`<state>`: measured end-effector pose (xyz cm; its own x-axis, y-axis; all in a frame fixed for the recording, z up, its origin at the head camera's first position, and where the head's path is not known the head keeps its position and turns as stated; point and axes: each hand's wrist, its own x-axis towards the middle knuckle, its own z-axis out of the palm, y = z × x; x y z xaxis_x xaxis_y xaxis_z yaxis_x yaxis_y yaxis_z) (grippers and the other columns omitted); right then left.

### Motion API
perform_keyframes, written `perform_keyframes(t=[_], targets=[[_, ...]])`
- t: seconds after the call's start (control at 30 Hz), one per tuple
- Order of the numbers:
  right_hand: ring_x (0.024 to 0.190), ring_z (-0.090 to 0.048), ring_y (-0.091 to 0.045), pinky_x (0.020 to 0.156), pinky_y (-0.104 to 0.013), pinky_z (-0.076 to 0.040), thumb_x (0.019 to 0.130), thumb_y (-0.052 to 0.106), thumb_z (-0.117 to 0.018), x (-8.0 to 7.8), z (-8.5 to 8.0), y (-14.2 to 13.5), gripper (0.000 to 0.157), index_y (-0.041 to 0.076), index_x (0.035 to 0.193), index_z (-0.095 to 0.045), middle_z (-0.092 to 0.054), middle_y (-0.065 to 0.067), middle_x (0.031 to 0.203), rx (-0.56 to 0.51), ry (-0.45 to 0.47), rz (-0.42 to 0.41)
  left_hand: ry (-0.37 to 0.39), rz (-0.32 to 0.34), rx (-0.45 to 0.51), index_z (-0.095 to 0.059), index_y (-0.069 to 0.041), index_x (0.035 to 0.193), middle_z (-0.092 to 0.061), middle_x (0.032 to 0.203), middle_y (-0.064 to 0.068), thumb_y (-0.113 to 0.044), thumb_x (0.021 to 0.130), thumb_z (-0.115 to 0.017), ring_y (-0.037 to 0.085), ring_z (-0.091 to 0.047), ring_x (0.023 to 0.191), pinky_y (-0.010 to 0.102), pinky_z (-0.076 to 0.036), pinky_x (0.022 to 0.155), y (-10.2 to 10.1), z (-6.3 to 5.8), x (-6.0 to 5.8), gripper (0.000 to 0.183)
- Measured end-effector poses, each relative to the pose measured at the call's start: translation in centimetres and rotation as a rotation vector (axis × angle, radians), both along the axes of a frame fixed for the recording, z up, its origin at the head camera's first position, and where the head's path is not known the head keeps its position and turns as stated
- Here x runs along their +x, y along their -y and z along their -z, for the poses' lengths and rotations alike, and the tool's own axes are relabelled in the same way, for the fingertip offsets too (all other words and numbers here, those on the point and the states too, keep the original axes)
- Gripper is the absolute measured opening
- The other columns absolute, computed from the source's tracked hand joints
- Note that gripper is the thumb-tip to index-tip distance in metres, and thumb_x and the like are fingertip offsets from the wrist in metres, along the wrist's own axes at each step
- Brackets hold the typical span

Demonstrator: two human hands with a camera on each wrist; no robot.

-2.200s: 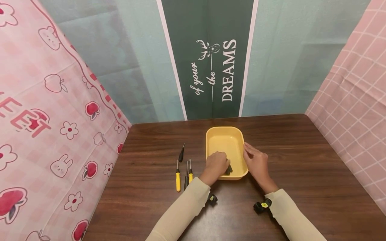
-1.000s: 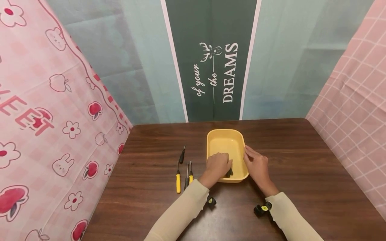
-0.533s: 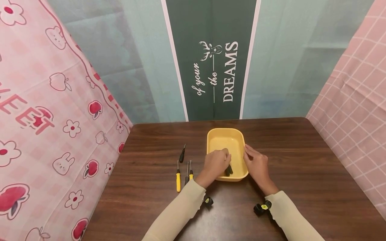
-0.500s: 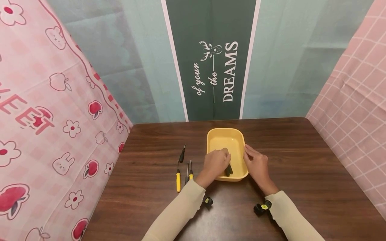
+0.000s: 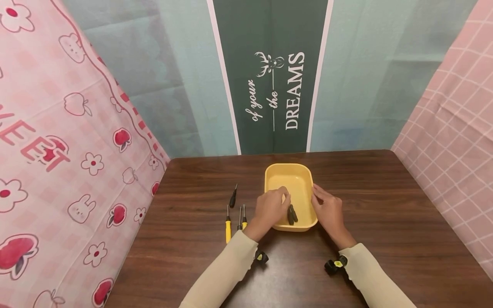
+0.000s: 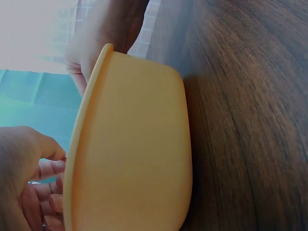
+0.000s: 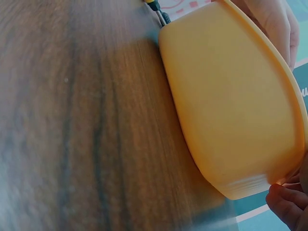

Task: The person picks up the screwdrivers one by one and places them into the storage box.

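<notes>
A yellow plastic tray (image 5: 298,182) stands on the brown wooden table. My right hand (image 5: 327,209) pinches its right rim; fingertips (image 7: 281,195) meet the tray's outer side in the right wrist view. Inside, at the near end, lie two short dark objects (image 5: 292,214) shaped like screwdriver handles, partly behind my left hand. That left hand (image 5: 271,207) hovers over the tray's left side. Its thumb and fingers are loosely bent, nothing visible between them. In the left wrist view its fingers (image 6: 45,168) are partly hidden behind the tray wall.
Left of the tray lie a small black screwdriver (image 5: 233,200), a yellow-handled screwdriver (image 5: 228,229), another yellow one (image 5: 244,221) and a black-handled one (image 5: 239,226), the last two partly under my left forearm. Printed cloths hang behind the table (image 5: 385,205) and at both sides.
My left hand has drawn away to the left from the dark objects, which now show more fully in the tray. My right hand stays at the rim.
</notes>
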<state>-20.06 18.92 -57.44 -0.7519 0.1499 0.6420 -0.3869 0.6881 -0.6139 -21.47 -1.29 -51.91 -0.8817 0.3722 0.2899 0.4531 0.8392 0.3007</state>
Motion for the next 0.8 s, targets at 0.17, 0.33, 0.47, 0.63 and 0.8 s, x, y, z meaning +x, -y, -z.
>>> perform_keyframes(t=[0.17,0.33,0.47,0.63,0.8], targets=[[0.101,-0.071,-0.037,0.077,-0.029,-0.054,0.082,-0.009,-0.074,0.0,0.1,0.0,0.027,-0.009,0.109,-0.073,-0.072,-0.02,0.114,0.017,-0.004,0.012,-0.005,-0.012,0.015,-0.068,-0.024,0.094,-0.052,0.06,-0.01,-0.033,0.102,-0.056,0.007,-0.047,0.051,0.027,-0.038,0.048,0.6,-0.3,0.2,0.017],[0.099,-0.071,-0.038,0.079,0.0,-0.037,0.082,-0.01,-0.074,-0.1,0.1,0.0,0.027,-0.01,0.109,-0.072,-0.071,-0.021,0.115,0.0,-0.013,-0.008,0.001,-0.023,0.014,-0.068,-0.024,0.096,-0.051,0.058,-0.01,-0.033,0.102,-0.057,0.007,-0.045,0.05,0.026,-0.037,0.047,1.3,-0.1,0.4,0.016],[0.099,-0.071,-0.039,0.079,0.003,-0.034,0.082,-0.01,-0.074,-0.1,0.0,0.1,0.026,-0.01,0.109,-0.073,-0.071,-0.021,0.115,-0.007,-0.021,-0.016,0.013,-0.029,0.028,-0.069,-0.023,0.098,-0.05,0.059,-0.01,-0.034,0.102,-0.057,0.008,-0.045,0.05,0.027,-0.037,0.048,1.8,0.1,0.5,0.017],[0.098,-0.071,-0.039,0.078,0.003,-0.034,0.082,-0.011,-0.073,0.0,0.2,0.1,0.026,-0.011,0.107,-0.073,-0.071,-0.022,0.114,-0.006,-0.026,-0.016,0.023,-0.017,0.073,-0.07,-0.022,0.099,-0.051,0.06,-0.01,-0.032,0.102,-0.056,0.008,-0.045,0.051,0.026,-0.037,0.048,2.4,0.2,0.6,0.017],[0.097,-0.072,-0.039,0.078,0.003,-0.033,0.082,-0.011,-0.073,0.0,0.2,0.1,0.026,-0.01,0.108,-0.073,-0.071,-0.022,0.114,-0.004,-0.02,-0.01,0.011,-0.009,0.109,-0.071,-0.021,0.1,-0.048,0.058,-0.009,-0.03,0.102,-0.057,0.008,-0.042,0.049,0.025,-0.035,0.046,2.9,0.2,0.6,0.017]])
